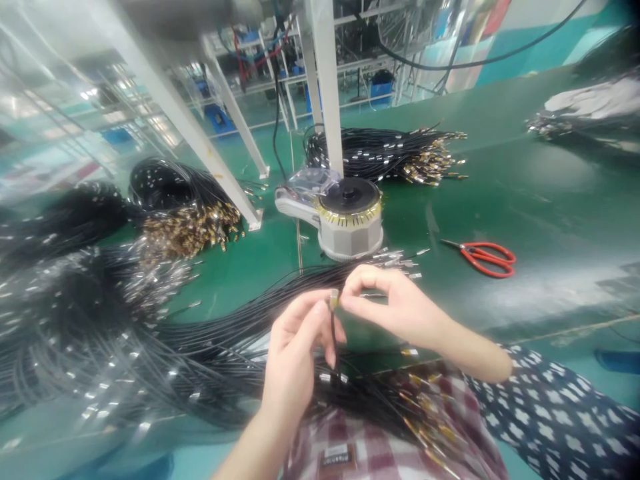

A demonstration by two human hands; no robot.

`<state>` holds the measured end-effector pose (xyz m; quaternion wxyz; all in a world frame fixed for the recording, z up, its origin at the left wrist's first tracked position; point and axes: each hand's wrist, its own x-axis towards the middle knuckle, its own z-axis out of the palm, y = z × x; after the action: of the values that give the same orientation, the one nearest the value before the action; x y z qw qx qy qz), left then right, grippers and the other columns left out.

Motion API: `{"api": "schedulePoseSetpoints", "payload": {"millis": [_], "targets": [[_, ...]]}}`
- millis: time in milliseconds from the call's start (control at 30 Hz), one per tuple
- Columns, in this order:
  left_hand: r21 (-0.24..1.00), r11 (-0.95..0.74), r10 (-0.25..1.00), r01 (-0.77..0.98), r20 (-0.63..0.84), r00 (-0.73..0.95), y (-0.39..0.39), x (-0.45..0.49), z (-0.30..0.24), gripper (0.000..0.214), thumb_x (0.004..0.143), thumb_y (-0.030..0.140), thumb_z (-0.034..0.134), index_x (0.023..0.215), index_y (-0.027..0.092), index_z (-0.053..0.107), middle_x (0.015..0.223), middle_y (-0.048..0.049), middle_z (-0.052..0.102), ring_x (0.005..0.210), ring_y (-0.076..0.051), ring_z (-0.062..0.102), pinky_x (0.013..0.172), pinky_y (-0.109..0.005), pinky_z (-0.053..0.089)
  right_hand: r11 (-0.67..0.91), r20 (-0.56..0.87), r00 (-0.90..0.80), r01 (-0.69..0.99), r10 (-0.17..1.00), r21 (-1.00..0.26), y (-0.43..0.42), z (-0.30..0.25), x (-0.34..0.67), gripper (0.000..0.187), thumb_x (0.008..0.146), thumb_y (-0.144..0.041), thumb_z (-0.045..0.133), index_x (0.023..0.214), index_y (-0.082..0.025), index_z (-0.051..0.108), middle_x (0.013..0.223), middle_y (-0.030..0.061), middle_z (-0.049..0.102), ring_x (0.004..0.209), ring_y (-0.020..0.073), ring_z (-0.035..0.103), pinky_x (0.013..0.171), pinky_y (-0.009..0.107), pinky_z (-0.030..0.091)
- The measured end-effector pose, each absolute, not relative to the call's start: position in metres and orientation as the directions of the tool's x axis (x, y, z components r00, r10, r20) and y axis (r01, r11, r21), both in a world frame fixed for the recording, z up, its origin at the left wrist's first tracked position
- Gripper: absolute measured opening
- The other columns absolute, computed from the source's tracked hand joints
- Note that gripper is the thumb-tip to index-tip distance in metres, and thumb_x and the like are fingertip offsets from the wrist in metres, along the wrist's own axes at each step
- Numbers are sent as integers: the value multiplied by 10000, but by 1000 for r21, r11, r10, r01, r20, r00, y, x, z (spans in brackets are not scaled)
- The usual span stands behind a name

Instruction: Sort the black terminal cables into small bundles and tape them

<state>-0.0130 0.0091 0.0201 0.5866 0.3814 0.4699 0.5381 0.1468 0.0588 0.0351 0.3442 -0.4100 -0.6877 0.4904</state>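
Observation:
In front of me, my left hand [293, 343] is closed, with thumb and forefinger pinching a black cable [334, 333] just below its pale, metallic end. A small piece of yellow tape [335, 303] sits at that end. My right hand [397, 303] meets it from the right, its thumb and forefinger closed at the tape. The cable hangs down between my hands toward a bundle of black cables [370, 393] lying across my lap. Just beyond my hands stands a round tape dispenser [350, 233] with yellow strips around its black top.
Red-handled scissors [487, 259] lie on the green table [480, 200] at right. Cable bundles with brassy ends [190, 227] are at left, and another bundle [380, 153] lies behind the dispenser. White metal posts [327, 87] rise from the table. More cables [230, 320] run leftward.

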Motion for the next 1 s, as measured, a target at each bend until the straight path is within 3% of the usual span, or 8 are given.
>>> {"api": "schedulePoseSetpoints", "payload": {"millis": [233, 467, 767, 1000], "targets": [[947, 226, 972, -230, -234, -7, 7, -17, 19, 231, 732, 246, 759, 788, 171, 548, 545, 41, 605, 377, -52, 464, 368, -149, 381, 199, 91, -446, 203, 890, -959, 60, 32, 148, 68, 796, -184, 639, 734, -159, 651, 807, 19, 645, 807, 154, 608, 813, 312, 468], [907, 288, 954, -308, -300, 11, 11, -17, 18, 235, 704, 280, 779, 709, 132, 596, 570, 2, 648, 362, -40, 465, 370, -149, 361, 196, 94, -381, 237, 920, -952, 60, 31, 145, 91, 791, -196, 670, 709, -161, 691, 771, 17, 669, 775, 156, 624, 768, 301, 477], [899, 272, 959, -342, -284, 15, 9, -13, 13, 206, 752, 302, 739, 736, 118, 648, 567, -11, 643, 387, -37, 422, 390, -155, 324, 146, 51, -392, 217, 919, -965, 63, 31, 143, 105, 780, -205, 677, 685, -164, 694, 773, 22, 691, 780, 164, 637, 772, 306, 477], [881, 276, 959, -385, -280, 47, 8, -11, 11, 215, 760, 322, 735, 739, 135, 630, 554, 15, 603, 403, -43, 423, 392, -155, 350, 46, 21, -454, 43, 891, -998, 66, 21, 141, 112, 787, -228, 646, 701, -162, 619, 747, 5, 621, 745, 149, 591, 760, 310, 470]]}}
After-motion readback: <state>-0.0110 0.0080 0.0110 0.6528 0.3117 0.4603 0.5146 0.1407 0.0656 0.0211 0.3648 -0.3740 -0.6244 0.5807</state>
